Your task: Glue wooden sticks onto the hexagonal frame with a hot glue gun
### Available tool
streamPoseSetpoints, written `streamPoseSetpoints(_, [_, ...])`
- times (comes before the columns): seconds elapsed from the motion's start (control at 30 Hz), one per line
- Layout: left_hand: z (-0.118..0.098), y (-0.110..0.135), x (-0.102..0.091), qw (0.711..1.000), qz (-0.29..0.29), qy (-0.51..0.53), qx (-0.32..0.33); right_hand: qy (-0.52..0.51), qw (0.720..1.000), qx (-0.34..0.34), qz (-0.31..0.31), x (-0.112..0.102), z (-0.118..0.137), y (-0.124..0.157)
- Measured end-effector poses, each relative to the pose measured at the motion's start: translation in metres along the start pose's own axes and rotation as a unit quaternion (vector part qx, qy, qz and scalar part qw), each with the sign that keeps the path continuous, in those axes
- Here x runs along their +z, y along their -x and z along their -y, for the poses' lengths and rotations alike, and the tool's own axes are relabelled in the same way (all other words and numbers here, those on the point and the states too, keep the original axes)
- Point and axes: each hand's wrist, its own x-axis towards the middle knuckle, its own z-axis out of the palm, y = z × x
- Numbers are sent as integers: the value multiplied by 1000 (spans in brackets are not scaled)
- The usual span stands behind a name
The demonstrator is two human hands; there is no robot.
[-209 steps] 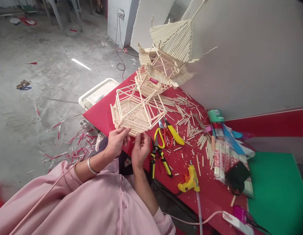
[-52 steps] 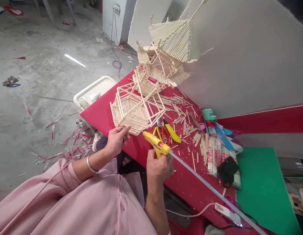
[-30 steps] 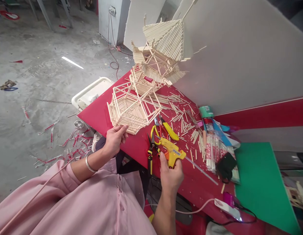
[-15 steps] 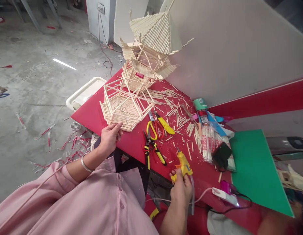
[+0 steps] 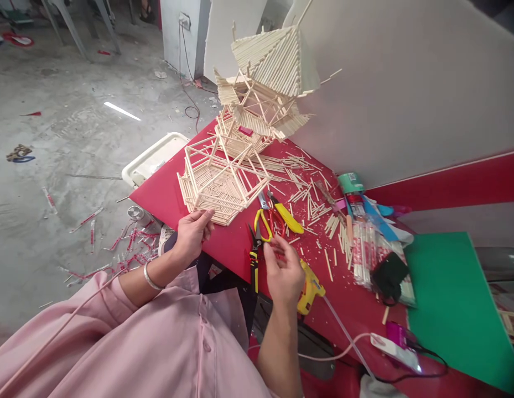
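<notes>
My left hand (image 5: 192, 235) grips the near edge of a hexagonal frame of thin wooden sticks (image 5: 217, 185) on the red table (image 5: 165, 193). My right hand (image 5: 284, 271) hovers over the table with its fingers apart, and I see nothing in it. It is between the black and yellow pliers (image 5: 254, 260) and the yellow glue gun (image 5: 309, 287), which lies on the table just right of the hand. Behind the frame stands a tall stick tower (image 5: 273, 83).
Yellow-handled cutters (image 5: 281, 218) and loose stick pieces (image 5: 315, 204) lie past my right hand. Packets of sticks (image 5: 367, 254), a green tape roll (image 5: 350, 182), a green board (image 5: 456, 298) and a plug strip (image 5: 400, 348) are at right. A white bin (image 5: 152, 157) sits below the table's far edge.
My right hand carried the glue gun away from the frame, laid it on the table and let go. It now hovers near the pliers. My left hand stayed on the frame.
</notes>
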Motion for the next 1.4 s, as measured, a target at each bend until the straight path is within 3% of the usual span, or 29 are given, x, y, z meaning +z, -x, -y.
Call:
streamPoseSetpoints(0.17, [0, 0, 0, 1000, 2, -9, 7, -57, 991, -80, 92, 55, 26, -22])
streamPoseSetpoints(0.33, [0, 1, -1, 1000, 4, -7, 10, -42, 988, -112, 97, 76, 24, -30])
streamPoseSetpoints(1.4, [-1, 1, -1, 1000, 7, 8, 19, -68, 989, -104, 78, 91, 30, -24])
